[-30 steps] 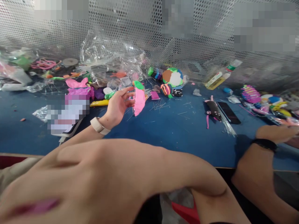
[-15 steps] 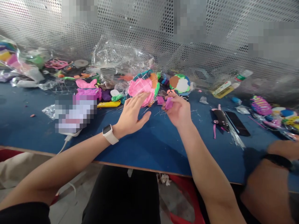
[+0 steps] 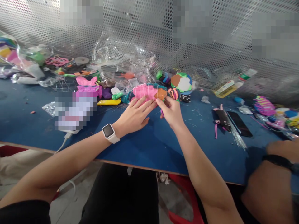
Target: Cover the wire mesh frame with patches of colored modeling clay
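Now our two hands meet at the pink-and-brown disc (image 3: 146,91); half a second ago its face was tipped up toward us, and our right hand (image 3: 171,110) was apart from it. The disc has since lowered to a flatter angle, so both hands now bear on one piece. Taking it as the clock's centre, our left hand (image 3: 133,115) comes in from seven, fingers extended and unclenched over its near edge, thumb away. Our right reaches in from four, curled fingers grasping a purple lump (image 3: 162,113), thumb at the brown edge. We cannot tell whether that thumb presses the disc. Our fingers hide its near side, and little of the lump shows. Far off at four, a co-worker's hand (image 3: 281,148) is blurred and cut off by the border.
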A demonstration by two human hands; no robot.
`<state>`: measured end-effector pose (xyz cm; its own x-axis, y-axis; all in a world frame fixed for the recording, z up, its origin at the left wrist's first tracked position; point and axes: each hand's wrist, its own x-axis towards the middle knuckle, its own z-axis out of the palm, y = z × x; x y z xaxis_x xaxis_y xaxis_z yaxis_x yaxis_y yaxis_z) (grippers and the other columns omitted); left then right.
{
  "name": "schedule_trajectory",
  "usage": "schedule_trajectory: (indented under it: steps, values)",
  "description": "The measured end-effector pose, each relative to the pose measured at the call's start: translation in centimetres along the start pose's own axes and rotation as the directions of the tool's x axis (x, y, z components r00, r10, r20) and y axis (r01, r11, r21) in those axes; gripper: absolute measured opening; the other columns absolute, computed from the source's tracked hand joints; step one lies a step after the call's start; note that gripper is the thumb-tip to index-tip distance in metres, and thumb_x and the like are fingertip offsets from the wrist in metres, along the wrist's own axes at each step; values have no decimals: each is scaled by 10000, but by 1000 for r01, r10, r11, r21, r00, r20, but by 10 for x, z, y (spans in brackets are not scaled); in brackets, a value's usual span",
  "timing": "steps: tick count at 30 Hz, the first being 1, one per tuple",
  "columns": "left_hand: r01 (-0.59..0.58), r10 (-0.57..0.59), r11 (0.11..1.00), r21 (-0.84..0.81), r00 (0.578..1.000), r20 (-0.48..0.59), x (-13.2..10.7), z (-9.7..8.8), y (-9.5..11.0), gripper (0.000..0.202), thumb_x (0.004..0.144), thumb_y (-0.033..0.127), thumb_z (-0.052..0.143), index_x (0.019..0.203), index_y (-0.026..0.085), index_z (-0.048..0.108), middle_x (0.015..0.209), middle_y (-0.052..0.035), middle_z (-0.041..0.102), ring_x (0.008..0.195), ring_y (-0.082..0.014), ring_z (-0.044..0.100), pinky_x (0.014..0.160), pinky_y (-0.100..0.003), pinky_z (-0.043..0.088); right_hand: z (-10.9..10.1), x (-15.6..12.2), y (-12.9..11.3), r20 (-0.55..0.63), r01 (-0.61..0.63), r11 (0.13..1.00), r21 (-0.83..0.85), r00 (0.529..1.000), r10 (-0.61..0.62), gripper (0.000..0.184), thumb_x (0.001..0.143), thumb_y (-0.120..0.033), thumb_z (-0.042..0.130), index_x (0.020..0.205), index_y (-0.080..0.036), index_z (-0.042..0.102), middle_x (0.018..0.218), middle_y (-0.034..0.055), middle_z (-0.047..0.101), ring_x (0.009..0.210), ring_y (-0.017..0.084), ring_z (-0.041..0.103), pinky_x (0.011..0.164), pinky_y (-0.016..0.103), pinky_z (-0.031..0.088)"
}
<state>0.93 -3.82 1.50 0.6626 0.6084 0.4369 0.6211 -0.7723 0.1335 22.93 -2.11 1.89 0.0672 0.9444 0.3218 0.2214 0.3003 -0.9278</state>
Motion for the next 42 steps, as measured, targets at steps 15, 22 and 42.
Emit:
schedule_trajectory:
  steps: [15, 22, 42]
  values:
    - [185, -271, 959, -216, 823, -500, 3, -6, -37, 565, 1072, 455, 731, 1592, 288, 589, 1610, -193, 601, 1518, -440, 551, 1215, -659, 502, 14, -1, 11, -48, -231, 957, 175, 969, 243, 548, 804, -738, 935, 1012, -241, 836, 615, -75, 579, 392, 97, 513, 393, 285, 371]
    - [70, -629, 114, -991, 777, -18, 14, 19, -60, 611, 1013, 743, 722, 1459, 342, 599, 1425, -90, 699, 1182, -299, 754, 1010, -562, 673, 13, 2, 11, -121, -179, 928, 328, 966, 230, 583, 745, -772, 973, 879, -267, 714, 650, -96, 521, 408, 76, 496, 406, 295, 391]
    - [53, -580, -154, -987, 803, 134, 19, 12, -25, 544, 840, 521, 1002, 1195, 237, 704, 1194, -92, 800, 1231, -359, 791, 1009, -555, 714, 20, -6, 2, -5, -239, 930, 279, 968, 250, 578, 811, -772, 908, 1030, -264, 741, 527, -113, 480, 404, 132, 524, 441, 312, 411]
